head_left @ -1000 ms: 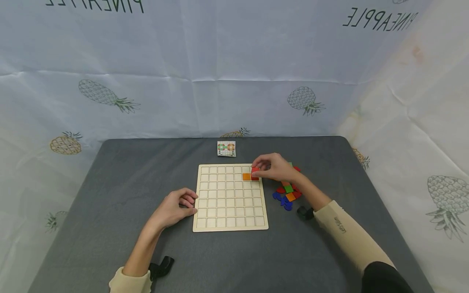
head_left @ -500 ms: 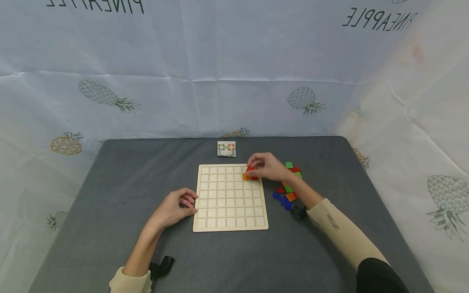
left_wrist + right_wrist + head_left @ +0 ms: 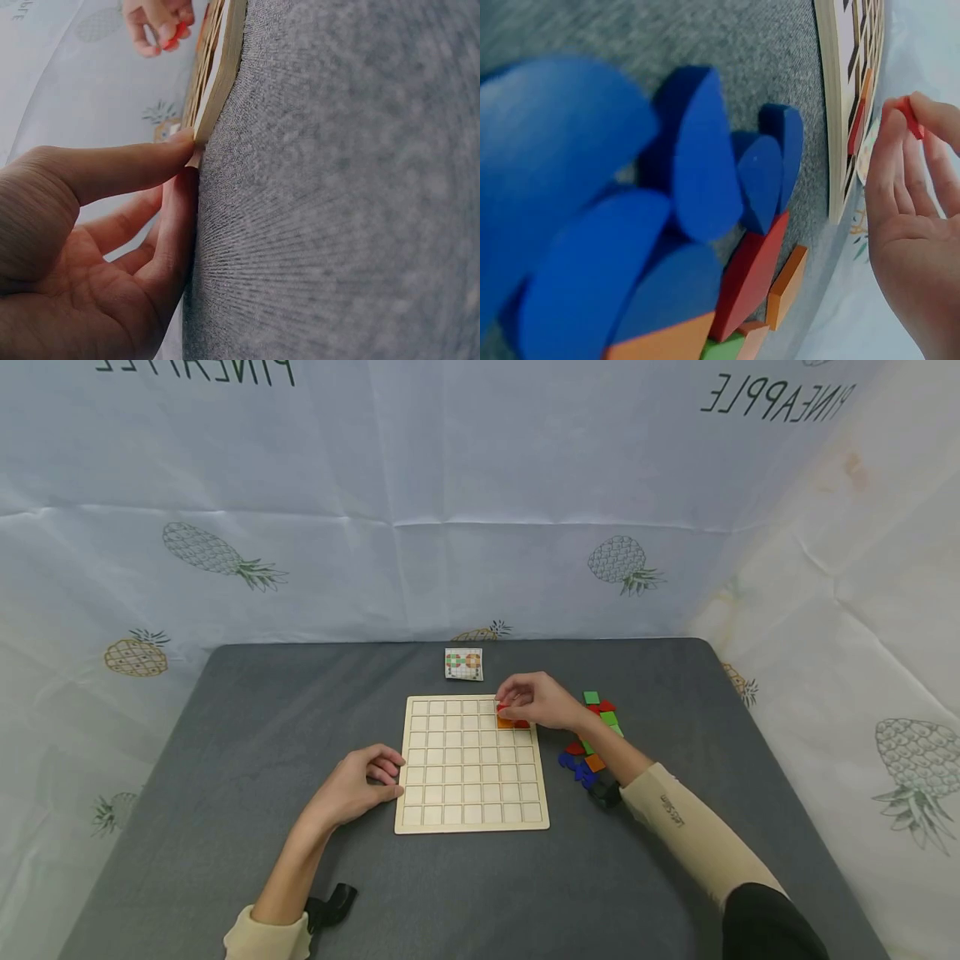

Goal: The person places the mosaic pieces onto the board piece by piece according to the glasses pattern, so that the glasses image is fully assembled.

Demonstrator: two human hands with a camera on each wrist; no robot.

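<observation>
A small red tile (image 3: 503, 707) sits pinched in the right hand (image 3: 542, 702) fingers over the grid board's (image 3: 471, 767) far right corner; the left hand (image 3: 354, 789), fingers loosely curled, thumb touching the board's left edge, rests on the bench (image 3: 225, 760)

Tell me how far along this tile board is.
Barely started. Done: an orange tile and a red tile sit on the board. In hand: right hand pinches a red piece; left hand steadies the board. Left: most cells, and the pile.
</observation>
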